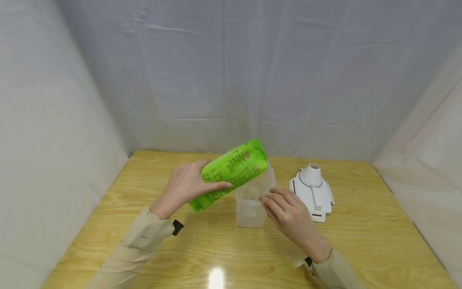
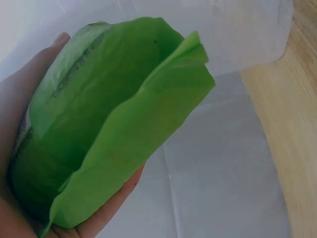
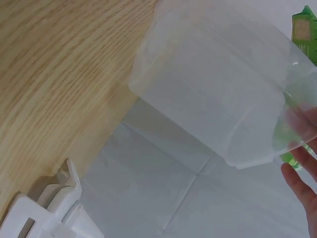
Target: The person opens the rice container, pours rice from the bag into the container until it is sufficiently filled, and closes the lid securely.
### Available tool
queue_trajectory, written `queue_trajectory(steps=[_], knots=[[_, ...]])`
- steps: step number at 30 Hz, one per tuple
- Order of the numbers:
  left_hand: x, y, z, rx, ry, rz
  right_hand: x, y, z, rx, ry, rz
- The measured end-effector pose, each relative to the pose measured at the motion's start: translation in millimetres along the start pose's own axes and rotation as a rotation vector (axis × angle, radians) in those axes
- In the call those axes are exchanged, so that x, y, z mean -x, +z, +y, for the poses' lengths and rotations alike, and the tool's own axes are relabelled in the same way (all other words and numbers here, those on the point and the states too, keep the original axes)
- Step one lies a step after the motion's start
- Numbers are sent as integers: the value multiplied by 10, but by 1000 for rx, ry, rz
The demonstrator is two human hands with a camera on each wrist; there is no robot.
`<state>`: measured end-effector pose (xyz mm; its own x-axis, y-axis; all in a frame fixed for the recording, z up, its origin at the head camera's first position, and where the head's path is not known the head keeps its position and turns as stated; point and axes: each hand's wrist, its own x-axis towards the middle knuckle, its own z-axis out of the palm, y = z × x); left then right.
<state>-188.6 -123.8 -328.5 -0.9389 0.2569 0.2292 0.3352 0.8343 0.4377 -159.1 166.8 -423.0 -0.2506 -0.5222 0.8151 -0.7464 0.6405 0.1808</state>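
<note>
My left hand (image 1: 185, 182) grips a bright green printed bag (image 1: 232, 168), with the thumb along its near face. The bag is tilted, its upper right end above a translucent plastic container (image 1: 250, 216). A green flap at one end of the bag (image 2: 119, 134) fills the left wrist view; what the bag contains is hidden. At the container's right rim, my right hand (image 1: 290, 216) has its fingers loosely extended. In the right wrist view, fingertips (image 3: 297, 186) reach past the rim of the tall container (image 3: 208, 84), and one finger shows blurred through the plastic. The right thumb cannot be made out.
Right of the container, a white flat piece with a cone-shaped spout (image 1: 312, 192) lies on the wooden table (image 1: 364, 237). Pale curtains (image 1: 238, 80) hang behind the table and along both sides.
</note>
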Motion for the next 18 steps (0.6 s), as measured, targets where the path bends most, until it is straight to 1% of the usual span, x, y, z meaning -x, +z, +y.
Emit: queue_trajectory(steps=[11, 18], knots=[[5, -34, 54, -42, 25, 11, 1, 8, -1, -4, 3, -2], [-9, -51, 70, -75, 33, 1, 6, 12, 7, 0, 5, -6]])
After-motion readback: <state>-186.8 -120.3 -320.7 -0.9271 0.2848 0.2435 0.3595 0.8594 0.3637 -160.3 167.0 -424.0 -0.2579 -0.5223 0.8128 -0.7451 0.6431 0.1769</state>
